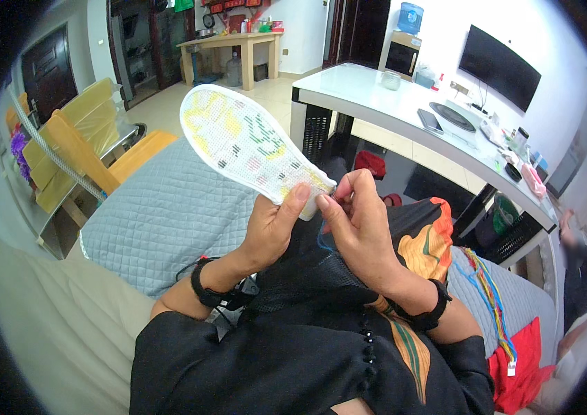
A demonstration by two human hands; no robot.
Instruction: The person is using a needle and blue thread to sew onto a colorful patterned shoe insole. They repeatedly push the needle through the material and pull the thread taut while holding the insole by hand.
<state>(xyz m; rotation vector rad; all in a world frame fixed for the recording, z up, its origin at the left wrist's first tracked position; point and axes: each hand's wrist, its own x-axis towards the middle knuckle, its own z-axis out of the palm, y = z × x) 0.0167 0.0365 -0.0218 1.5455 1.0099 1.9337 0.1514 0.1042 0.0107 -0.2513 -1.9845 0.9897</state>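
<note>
A white insole of cross-stitch fabric (241,140), with yellow, green and dark stitches and a white bound edge, is held up over my lap. My left hand (278,223) grips its narrow end, the thumb lying on the patterned face. At the right edge of that same end is my right hand (358,223), its thumb and index finger pinched together by the binding. A blue thread (322,238) hangs from near those fingertips. Whether a needle is between them is too small to tell.
Skeins of coloured thread (493,301) lie on the grey quilted seat cover (174,202) at my right, beside a red cloth (519,358). A glass-topped table (355,83) stands ahead, holding a phone (430,120). A wooden chair (83,150) is at left. Another person (578,270) sits far right.
</note>
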